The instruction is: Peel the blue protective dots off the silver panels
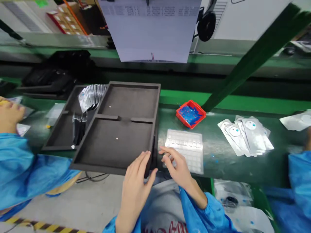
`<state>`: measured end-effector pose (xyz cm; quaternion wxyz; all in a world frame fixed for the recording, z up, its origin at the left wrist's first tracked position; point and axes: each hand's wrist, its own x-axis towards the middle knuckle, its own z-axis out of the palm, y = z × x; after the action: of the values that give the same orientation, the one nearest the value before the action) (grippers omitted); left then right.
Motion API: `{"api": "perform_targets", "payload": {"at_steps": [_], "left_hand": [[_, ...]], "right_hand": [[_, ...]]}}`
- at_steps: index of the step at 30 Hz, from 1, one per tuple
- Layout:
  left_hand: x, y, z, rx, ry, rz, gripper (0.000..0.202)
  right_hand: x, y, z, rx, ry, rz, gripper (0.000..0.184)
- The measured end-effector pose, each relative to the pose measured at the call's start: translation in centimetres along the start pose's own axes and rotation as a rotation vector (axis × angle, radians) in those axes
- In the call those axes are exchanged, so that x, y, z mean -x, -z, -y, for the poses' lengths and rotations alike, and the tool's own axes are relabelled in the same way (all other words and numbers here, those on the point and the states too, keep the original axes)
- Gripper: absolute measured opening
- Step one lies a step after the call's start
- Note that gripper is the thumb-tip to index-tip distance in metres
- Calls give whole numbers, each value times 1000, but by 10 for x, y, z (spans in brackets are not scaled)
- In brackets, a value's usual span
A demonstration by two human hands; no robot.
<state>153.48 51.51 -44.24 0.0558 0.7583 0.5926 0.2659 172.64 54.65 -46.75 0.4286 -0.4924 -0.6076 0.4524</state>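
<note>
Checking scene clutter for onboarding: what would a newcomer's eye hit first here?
Likely the big black tray at centre-left, the left hand at its near right corner. Then the red bin of small blue pieces, bright on the dark bench, beyond the clear tray by the right hand. Third, the overlapping silver packets, right of the bin.

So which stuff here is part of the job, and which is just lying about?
Likely the job, judging by the hands:
- black tray, left hand at its near right corner
- clear compartment tray, right hand over its left side
- red bin, probably
- silver pouches on the right, probably

Seemingly just about:
- hanging sheet
- cartons
- dark pile, back left
</note>
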Motion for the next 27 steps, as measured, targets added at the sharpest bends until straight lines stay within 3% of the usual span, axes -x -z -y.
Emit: {"api": "perform_targets", "payload": {"at_steps": [3, 5, 6, 9, 12, 15, 19, 22, 24, 27], "left_hand": [[4, -4, -20, -31, 24, -185, 44], [9, -9, -35, 24, -45, -325, 46], [12, -14, -41, 67, -103, -340, 47], [17, -41, -55, 128, -213, -173, 39], [18, -73, -53, 64, -227, -6, 35], [19, -95, -38, 26, -292, 59, 47], [21, -104, -13, -25, -376, 83, 60], [18, -106, -8, -32, -417, 60, 59], [14, -108, -11, -8, -392, 40, 53], [9, -112, -17, 30, -371, 24, 47]], "right_hand": [[29, 33, -5, 31, 13, -70, 31], [45, 58, -18, 114, -17, -227, 30], [50, 69, -27, 165, -42, -327, 30], [61, 94, -54, 308, -84, -563, 32], [66, 113, -74, 456, -54, -650, 32], [66, 142, -89, 701, -61, -716, 36], [62, 203, -112, 973, -208, -757, 62], [56, 246, -127, 1055, -358, -734, 86], [52, 263, -132, 1094, -435, -679, 85], [46, 269, -131, 1156, -488, -642, 68]]}}
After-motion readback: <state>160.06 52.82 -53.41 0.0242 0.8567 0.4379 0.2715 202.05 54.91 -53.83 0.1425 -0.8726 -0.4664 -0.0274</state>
